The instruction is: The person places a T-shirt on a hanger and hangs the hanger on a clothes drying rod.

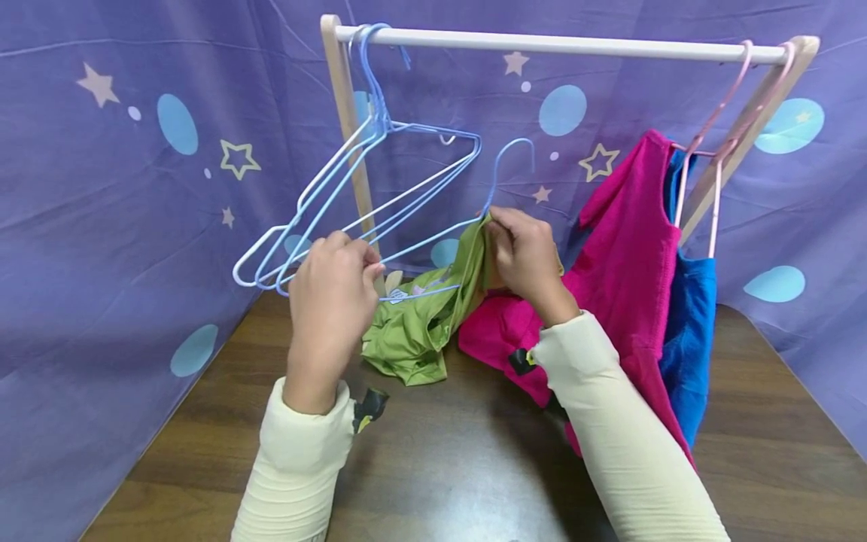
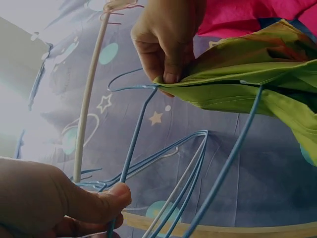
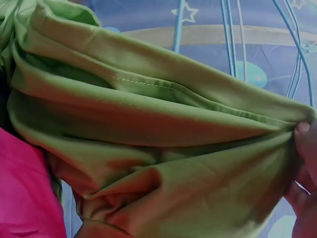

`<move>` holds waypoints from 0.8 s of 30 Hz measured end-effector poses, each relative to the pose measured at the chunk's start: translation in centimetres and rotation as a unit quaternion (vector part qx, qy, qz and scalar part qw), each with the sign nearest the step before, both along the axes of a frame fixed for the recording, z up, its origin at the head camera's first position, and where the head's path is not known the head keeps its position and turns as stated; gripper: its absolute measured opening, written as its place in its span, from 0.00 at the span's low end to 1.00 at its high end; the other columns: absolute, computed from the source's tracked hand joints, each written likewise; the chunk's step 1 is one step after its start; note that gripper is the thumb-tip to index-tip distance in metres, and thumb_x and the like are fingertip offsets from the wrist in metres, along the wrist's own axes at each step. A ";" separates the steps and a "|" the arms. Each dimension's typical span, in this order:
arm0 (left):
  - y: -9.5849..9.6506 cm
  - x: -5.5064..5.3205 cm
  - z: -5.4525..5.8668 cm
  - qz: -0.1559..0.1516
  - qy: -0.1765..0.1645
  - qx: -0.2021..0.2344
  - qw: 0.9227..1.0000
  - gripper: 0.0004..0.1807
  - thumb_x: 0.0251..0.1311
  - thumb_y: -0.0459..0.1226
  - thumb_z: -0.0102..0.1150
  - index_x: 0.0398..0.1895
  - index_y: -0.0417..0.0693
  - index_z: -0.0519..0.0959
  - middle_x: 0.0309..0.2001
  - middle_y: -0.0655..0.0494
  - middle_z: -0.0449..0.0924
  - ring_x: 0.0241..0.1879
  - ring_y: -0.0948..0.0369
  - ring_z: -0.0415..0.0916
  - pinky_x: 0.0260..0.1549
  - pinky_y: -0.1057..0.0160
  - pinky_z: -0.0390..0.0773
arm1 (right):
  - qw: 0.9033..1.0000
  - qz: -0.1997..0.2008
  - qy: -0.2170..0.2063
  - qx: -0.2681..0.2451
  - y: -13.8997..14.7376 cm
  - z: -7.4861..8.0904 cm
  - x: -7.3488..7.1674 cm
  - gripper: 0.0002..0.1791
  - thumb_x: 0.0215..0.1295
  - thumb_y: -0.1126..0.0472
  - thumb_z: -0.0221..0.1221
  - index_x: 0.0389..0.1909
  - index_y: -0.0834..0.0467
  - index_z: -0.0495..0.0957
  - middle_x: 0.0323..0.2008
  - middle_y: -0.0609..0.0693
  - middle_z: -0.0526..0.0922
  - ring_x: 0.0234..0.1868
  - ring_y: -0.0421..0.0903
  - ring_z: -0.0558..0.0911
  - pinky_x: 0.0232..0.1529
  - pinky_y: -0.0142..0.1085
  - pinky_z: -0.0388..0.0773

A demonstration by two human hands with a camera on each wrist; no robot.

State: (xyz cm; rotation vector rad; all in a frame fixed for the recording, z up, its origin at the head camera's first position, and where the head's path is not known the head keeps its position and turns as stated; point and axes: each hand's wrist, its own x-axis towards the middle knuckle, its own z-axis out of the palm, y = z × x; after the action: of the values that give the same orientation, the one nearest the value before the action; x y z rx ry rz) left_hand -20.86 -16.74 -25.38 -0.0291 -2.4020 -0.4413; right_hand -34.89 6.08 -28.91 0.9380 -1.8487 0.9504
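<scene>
Head view: left hand [image 1: 333, 290], nine o'clock, pinches a blue hanger [image 1: 428, 242], right hand [image 1: 524, 252], three o'clock, the green garment [image 1: 406, 342] near six; left-wrist view: hanger meets garment towards two; right-wrist view: steady tension towards three should help even seating.

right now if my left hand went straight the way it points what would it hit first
Probably the thin blue and white hangers hanging from the white rail beyond your left hand; depth is unclear.
</scene>
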 end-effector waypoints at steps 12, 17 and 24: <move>2.3 -0.6 -0.7 -0.088 0.164 -0.021 0.982 0.09 0.55 0.32 0.74 0.38 0.39 0.85 0.37 0.44 0.82 0.39 0.43 0.73 0.43 0.47 0.74 | 0.999 -0.040 0.006 -0.015 0.4 -0.3 -0.7 0.09 0.67 0.74 0.59 0.43 0.69 0.85 0.41 0.62 0.88 0.45 0.58 0.88 0.49 0.51 0.82; 3.1 -1.1 -1.4 -0.163 0.151 -0.055 0.973 0.06 0.56 0.33 0.74 0.34 0.42 0.85 0.34 0.49 0.81 0.36 0.47 0.74 0.39 0.50 0.76 | 0.999 -0.047 -0.001 -0.027 0.5 -0.4 -0.9 0.08 0.67 0.73 0.59 0.42 0.69 0.85 0.39 0.61 0.88 0.43 0.59 0.87 0.48 0.51 0.81; 3.8 -2.6 -2.7 -0.217 0.072 -0.098 0.969 0.08 0.59 0.37 0.73 0.37 0.44 0.85 0.36 0.53 0.81 0.38 0.50 0.75 0.43 0.55 0.77 | 0.998 -0.053 -0.008 -0.033 0.7 -0.8 -1.1 0.08 0.66 0.74 0.59 0.41 0.68 0.85 0.37 0.61 0.88 0.40 0.59 0.87 0.45 0.52 0.80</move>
State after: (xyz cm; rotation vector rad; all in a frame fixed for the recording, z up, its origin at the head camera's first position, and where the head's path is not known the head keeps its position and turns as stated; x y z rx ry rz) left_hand -23.44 -12.91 -28.05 -0.6634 -2.2801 -0.3811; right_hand -36.01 6.77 -29.73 0.7869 -1.8506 0.9491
